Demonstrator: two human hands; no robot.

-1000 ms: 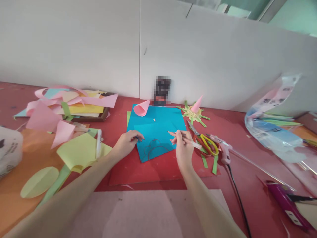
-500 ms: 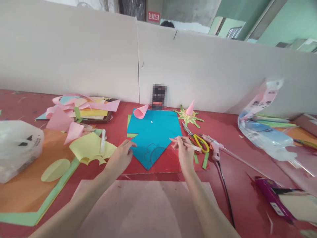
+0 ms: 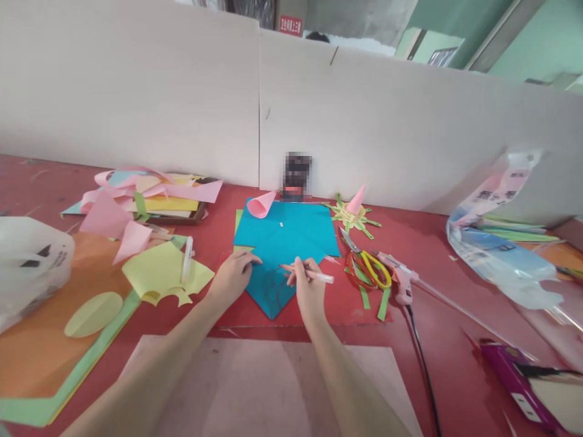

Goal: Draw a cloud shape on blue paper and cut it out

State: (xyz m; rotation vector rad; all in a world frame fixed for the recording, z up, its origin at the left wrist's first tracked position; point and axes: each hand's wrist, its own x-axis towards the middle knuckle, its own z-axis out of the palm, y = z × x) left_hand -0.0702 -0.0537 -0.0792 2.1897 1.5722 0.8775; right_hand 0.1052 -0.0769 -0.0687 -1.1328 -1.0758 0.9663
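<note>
On the red table, blue paper (image 3: 291,221) lies with one corner pointing towards me. Dark curved lines are drawn near that corner, partly covered by my right hand (image 3: 310,288). That hand is closed round a pale pink pen (image 3: 321,277), its tip over the middle of the blue paper; contact cannot be made out. My left hand (image 3: 234,276) rests at the paper's left edge, fingers loosely extended onto it and holding nothing. A rolled pink paper cone (image 3: 261,205) lies on the paper's upper left.
Right of the paper lie scissors (image 3: 364,261), a pink glue gun (image 3: 403,282) with a black cord, and a green-and-yellow paper piece with a pink cone (image 3: 355,203). Paper scraps (image 3: 173,206), cut yellow paper (image 3: 159,273) and a white plastic bag (image 3: 31,267) sit left.
My right hand with the pen has moved left, from the blue paper's right edge to over its middle. My left hand has shifted slightly right onto the paper. The camera view has shifted a little.
</note>
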